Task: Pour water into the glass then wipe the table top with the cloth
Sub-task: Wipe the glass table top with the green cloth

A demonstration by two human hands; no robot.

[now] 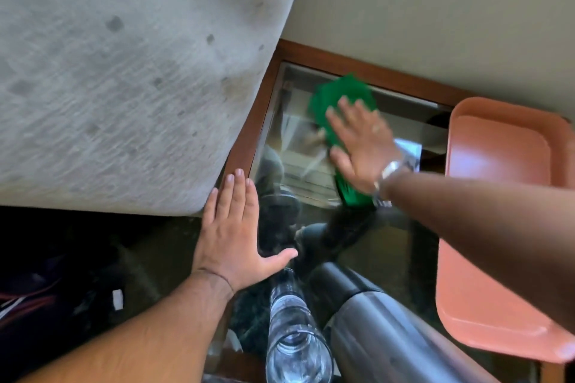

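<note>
A green cloth [340,95] lies on the glass table top [382,246] toward its far side. My right hand [362,146] presses flat on the cloth, fingers spread, a watch on the wrist. My left hand [231,230] rests flat and open on the table's left edge, holding nothing. A tall clear glass [294,333] with water in it stands at the near edge. Beside it on the right stands a grey metal bottle [389,333].
A salmon-pink tray [497,227] covers the right side of the table. A grey upholstered cushion [124,71] overhangs the table's left side. The wooden table frame [357,62] meets a pale wall at the back. Dark floor and bags lie at lower left.
</note>
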